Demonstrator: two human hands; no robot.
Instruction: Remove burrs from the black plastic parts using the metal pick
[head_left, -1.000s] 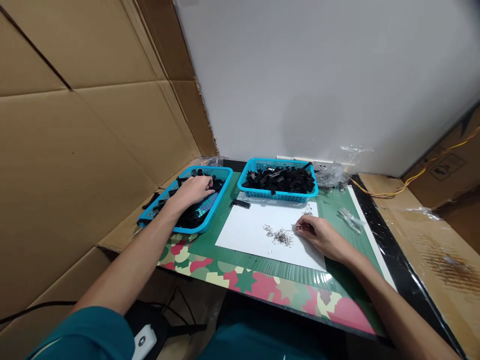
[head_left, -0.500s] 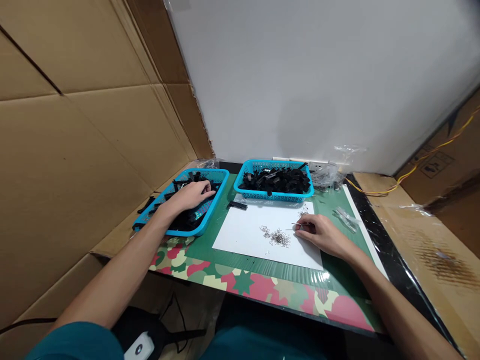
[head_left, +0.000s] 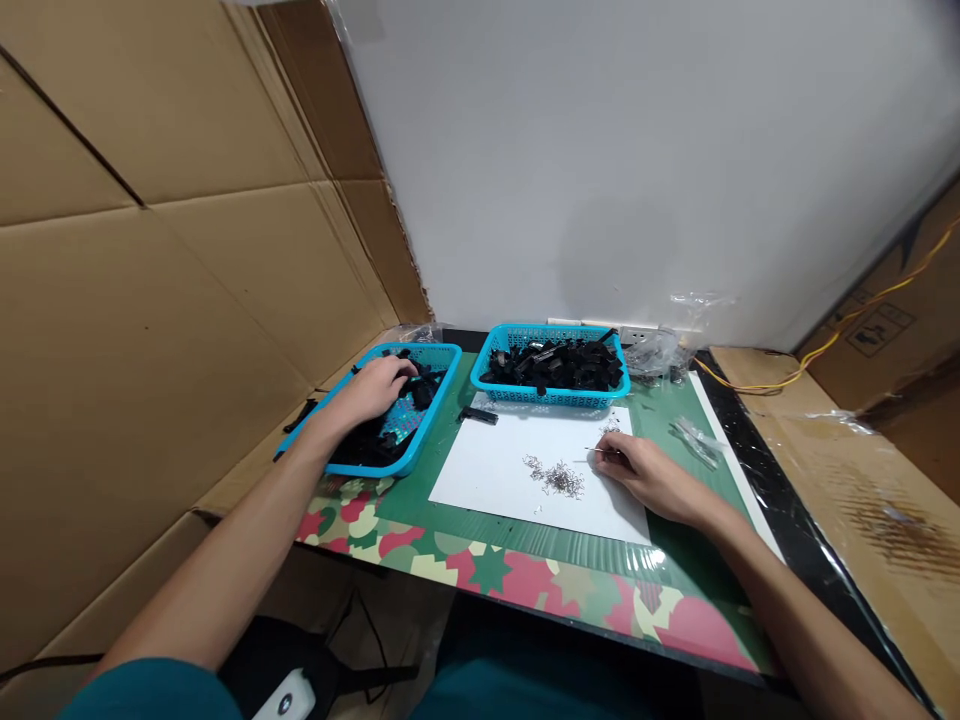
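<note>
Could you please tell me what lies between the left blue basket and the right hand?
In the head view: green mat, then white paper with a black part at its far-left corner and small wiry pieces nearer the right hand.

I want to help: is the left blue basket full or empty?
Neither: the left blue basket holds black pieces, but its bottom shows.

There are two hands [head_left: 381, 388] [head_left: 643, 474], two blue baskets [head_left: 412, 460] [head_left: 551, 396] and one white sheet [head_left: 491, 470].
</note>
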